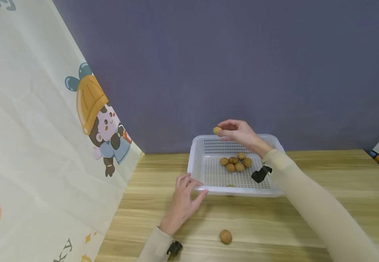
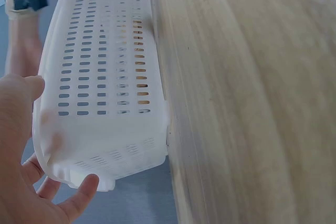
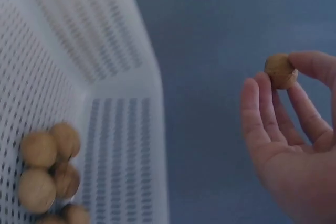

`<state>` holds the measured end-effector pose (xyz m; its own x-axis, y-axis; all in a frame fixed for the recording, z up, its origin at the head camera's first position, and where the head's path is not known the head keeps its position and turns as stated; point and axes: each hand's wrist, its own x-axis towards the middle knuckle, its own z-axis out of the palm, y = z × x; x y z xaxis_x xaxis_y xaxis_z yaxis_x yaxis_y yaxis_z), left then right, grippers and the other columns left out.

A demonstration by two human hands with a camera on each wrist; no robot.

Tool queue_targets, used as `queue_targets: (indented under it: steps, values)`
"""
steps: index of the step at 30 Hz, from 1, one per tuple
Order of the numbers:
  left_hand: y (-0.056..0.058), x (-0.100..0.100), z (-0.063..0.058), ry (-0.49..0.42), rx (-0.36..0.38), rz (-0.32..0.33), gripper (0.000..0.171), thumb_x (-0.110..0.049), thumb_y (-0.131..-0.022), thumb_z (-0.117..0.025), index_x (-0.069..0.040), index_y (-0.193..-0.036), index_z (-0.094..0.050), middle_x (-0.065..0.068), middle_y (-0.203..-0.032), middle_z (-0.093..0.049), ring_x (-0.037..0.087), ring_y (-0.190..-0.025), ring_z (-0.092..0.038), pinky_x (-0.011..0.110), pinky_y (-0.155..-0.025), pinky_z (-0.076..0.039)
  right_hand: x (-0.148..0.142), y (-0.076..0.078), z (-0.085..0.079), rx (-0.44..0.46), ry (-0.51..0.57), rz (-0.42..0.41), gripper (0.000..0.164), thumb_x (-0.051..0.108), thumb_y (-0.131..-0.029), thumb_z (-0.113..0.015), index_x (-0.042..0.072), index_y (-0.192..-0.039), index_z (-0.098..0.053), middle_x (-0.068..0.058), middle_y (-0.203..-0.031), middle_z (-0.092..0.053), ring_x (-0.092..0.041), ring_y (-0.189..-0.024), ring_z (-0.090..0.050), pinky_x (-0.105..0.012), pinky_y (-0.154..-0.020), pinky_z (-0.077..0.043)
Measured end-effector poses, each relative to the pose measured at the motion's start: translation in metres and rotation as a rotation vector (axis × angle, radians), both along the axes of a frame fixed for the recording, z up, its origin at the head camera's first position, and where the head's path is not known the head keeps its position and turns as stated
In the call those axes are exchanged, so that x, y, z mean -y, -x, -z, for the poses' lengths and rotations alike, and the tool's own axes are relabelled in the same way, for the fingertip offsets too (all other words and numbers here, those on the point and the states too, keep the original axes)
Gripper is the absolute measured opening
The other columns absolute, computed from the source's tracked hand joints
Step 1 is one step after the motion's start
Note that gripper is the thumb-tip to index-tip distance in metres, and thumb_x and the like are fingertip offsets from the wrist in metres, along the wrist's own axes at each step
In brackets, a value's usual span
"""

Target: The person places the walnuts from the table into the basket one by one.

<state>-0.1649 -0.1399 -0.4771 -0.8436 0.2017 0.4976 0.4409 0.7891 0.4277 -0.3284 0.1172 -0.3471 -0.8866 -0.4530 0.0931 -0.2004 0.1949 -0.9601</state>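
A white plastic basket with slotted walls holds several walnuts grouped on its floor. My left hand grips the basket's near left corner, its fingers spread about the rim; the left wrist view shows the thumb at the rim. Above the basket's back rim, my right hand pinches a single walnut between thumb and fingertips. That walnut is apart from the basket.
Another walnut lies on the wooden table in front of the basket. A dark blue-grey wall rises behind the table. To the left hangs a pale sheet with cartoon prints.
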Motion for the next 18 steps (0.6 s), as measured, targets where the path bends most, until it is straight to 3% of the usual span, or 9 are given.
queue_targets:
  steps: [5,10,13,18]
  values:
    - [0.0,-0.002,0.001,0.006,-0.015,-0.003,0.029,-0.038,-0.096,-0.078,-0.014,-0.112,-0.074,0.004,-0.116,-0.069,0.033,-0.14,-0.05,0.056,-0.117,-0.05,-0.01,0.021,0.037,-0.029,-0.128,-0.012,0.049,0.036,-0.101,-0.075,0.007,-0.138,-0.065,-0.018,-0.135,-0.071,-0.033,-0.115,-0.073,-0.045,-0.1,-0.063]
    - [0.0,-0.003,0.003,0.016,-0.037,-0.001,0.029,-0.039,-0.095,-0.078,-0.014,-0.11,-0.074,0.003,-0.113,-0.069,0.032,-0.139,-0.051,0.055,-0.116,-0.051,-0.015,0.026,0.068,0.031,-0.192,-0.087,0.052,0.036,-0.101,-0.074,0.003,-0.14,-0.063,-0.019,-0.136,-0.069,-0.041,-0.122,-0.069,-0.053,-0.107,-0.059]
    - [0.0,-0.003,0.003,0.015,-0.05,-0.001,0.028,-0.038,-0.095,-0.078,-0.014,-0.109,-0.074,0.002,-0.111,-0.068,0.033,-0.138,-0.051,0.055,-0.115,-0.052,-0.015,0.027,0.08,0.059,-0.217,-0.124,0.05,0.03,-0.101,-0.073,0.001,-0.14,-0.063,-0.02,-0.135,-0.07,-0.041,-0.12,-0.071,-0.053,-0.105,-0.06]
    - [0.001,-0.002,0.003,0.013,-0.055,0.0,0.027,-0.038,-0.095,-0.078,-0.015,-0.109,-0.074,0.002,-0.111,-0.067,0.033,-0.138,-0.051,0.055,-0.114,-0.052,-0.012,0.03,0.094,0.046,-0.345,-0.145,0.044,0.026,-0.099,-0.074,0.004,-0.137,-0.068,-0.018,-0.133,-0.072,-0.029,-0.107,-0.076,-0.043,-0.094,-0.065]
